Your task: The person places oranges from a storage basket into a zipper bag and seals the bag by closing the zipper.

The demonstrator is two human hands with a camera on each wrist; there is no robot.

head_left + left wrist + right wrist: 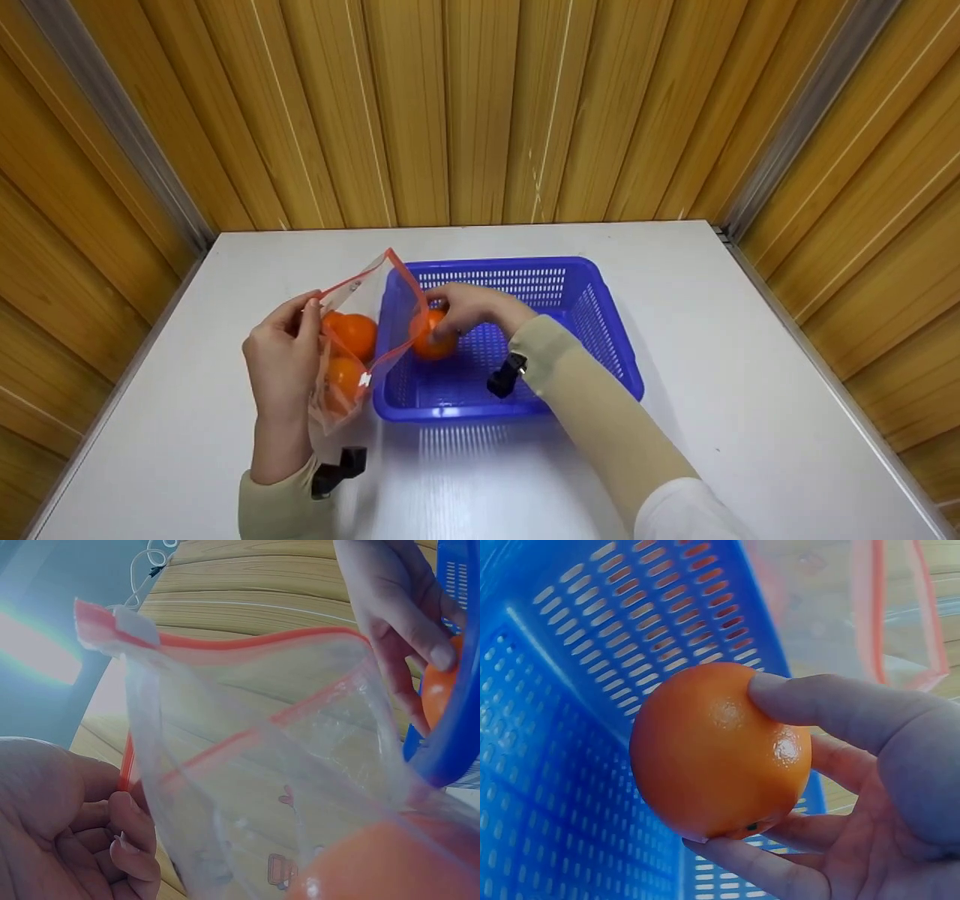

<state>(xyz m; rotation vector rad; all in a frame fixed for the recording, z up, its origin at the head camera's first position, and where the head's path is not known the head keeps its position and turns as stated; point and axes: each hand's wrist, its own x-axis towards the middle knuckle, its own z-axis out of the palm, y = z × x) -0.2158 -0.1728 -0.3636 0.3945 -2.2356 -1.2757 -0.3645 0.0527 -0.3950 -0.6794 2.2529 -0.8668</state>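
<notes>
My left hand (285, 360) pinches the red-edged rim of a clear zip bag (247, 705), whose mouth gapes toward the basket. Several oranges (354, 335) lie inside the bag, seen through its plastic. A white slider (365, 379) sits on the bag's red zip. My right hand (472, 306) grips another orange (720, 750) between thumb and fingers, at the left side of a blue plastic basket (510, 411). In the head view the bag's rim overlaps this orange; in the right wrist view the bag stands behind the basket wall.
Basket and bag rest on a white table (750, 405). Wood-patterned panels (480, 112) rise at the back and both sides. A small black device (506, 375) is strapped to the right wrist, and a similar one (339, 471) to the left.
</notes>
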